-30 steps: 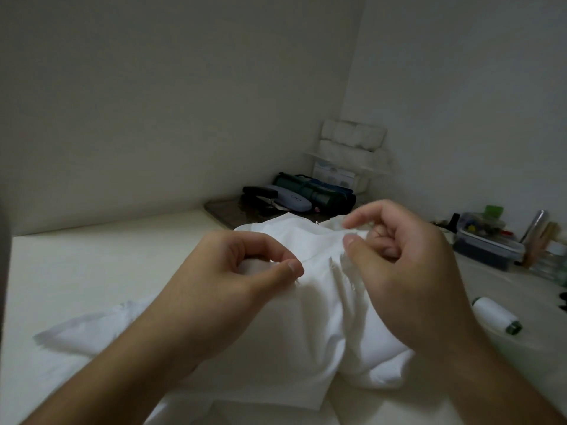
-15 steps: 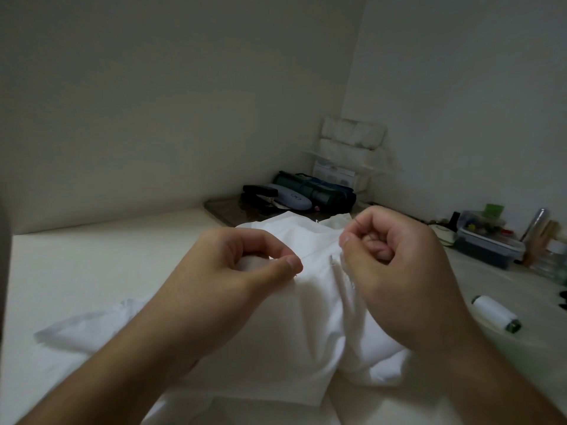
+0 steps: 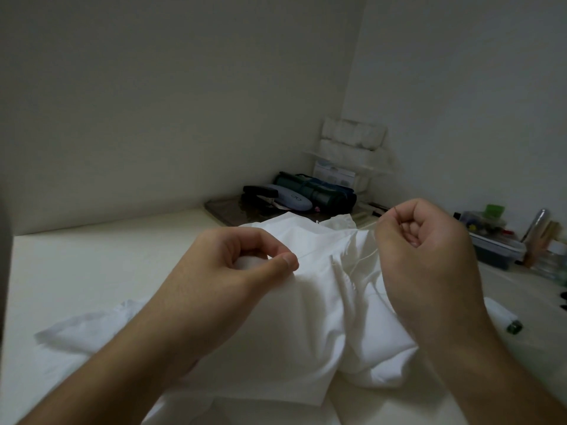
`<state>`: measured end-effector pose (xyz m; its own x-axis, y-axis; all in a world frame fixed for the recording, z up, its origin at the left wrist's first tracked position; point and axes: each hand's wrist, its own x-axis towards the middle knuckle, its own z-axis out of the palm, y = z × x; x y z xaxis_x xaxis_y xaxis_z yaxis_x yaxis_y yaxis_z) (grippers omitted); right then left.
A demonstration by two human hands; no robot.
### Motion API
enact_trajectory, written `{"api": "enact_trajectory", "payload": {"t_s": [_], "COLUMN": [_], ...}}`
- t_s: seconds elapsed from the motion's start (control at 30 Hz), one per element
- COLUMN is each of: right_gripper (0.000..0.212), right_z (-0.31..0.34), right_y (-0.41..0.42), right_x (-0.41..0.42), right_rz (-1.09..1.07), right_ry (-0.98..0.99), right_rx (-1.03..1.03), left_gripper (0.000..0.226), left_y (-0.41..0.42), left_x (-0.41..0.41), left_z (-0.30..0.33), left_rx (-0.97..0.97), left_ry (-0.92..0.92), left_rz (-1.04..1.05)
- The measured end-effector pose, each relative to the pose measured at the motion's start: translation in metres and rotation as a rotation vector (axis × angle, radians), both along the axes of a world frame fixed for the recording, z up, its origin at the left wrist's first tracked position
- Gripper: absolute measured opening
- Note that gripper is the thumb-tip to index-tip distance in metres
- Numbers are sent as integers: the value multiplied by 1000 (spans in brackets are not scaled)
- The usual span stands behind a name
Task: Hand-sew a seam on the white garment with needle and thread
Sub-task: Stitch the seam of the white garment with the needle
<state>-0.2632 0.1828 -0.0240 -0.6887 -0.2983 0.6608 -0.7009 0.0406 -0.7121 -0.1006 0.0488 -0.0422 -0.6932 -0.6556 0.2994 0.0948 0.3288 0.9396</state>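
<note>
The white garment [image 3: 310,326] lies bunched on the pale table [image 3: 107,271] in front of me. My left hand [image 3: 233,271] pinches a fold of the fabric between thumb and fingers. My right hand [image 3: 426,259] is raised at the garment's right side, fingers curled round a thin needle [image 3: 396,212] whose tip pokes out above the fist. A fine white thread [image 3: 363,259] runs from that hand down to the seam near the garment's middle.
A white thread spool [image 3: 503,317] with a green end lies on the table right of my right wrist. A dark tray [image 3: 224,210] with pouches sits in the far corner, stacked white boxes [image 3: 352,148] behind it. A box of small supplies [image 3: 491,237] stands at the right wall.
My right hand has closed into a fist and moved right and up, away from the seam, drawing the thread out. The left hand has kept its pinch on the fabric.
</note>
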Motion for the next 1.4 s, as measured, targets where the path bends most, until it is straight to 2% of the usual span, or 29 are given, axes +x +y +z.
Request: {"api": "enact_trajectory", "payload": {"t_s": [0.1,0.2,0.33,0.43,0.53,0.7,0.8,0.93,1.0,1.1,1.13,1.23,1.3,1.4], "right_gripper": [21,18,13,21,33,25,22,24,15,29,29,12,17,19], "right_z": [1,4,11,11,11,13,10,6,8,14,14,9,3,-1], "right_y": [1,5,12,15,10,7,6,4,8,15,15,8,3,1], "right_x": [-2,-4,-3,-4,-7,-7,-7,-6,-7,-9,-8,-6,-3,4], "right_rz": [69,422,949,1089,1082,1117,1016,839,901,1147,1168,949,775,694], "right_ry": [-63,-258,-419,-434,-449,-526,-565,-461,-432,-491,-507,-435,-311,-188], "right_rx": [14,-20,27,69,22,-40,-41,-121,-180,-100,-69,26,100,209], "left_gripper": [9,6,18,23,22,24,25,24,23,24,25,23,23,25], "left_y": [-1,-3,-6,-8,-11,-12,-12,-9,-8,-10,-10,-9,-7,-5], "left_x": [-2,-2,-3,-4,-5,-5,-5,-3,-4,-5,-5,-4,-3,-2], "left_z": [-2,-4,-6,-8,-10,-11,-11,-9,-9,-10,-10,-10,-9,-7], "left_rx": [-1,-21,-45,-76,-92,-99,-117,-153,-175,-171,-168,-186,-217,-286], "left_ry": [34,77,100,101,106,109,107,130,136,146,151,160,192,259], "left_rz": [15,38,91,137,145,159,177,165,162,176,175,144,89,-4]}}
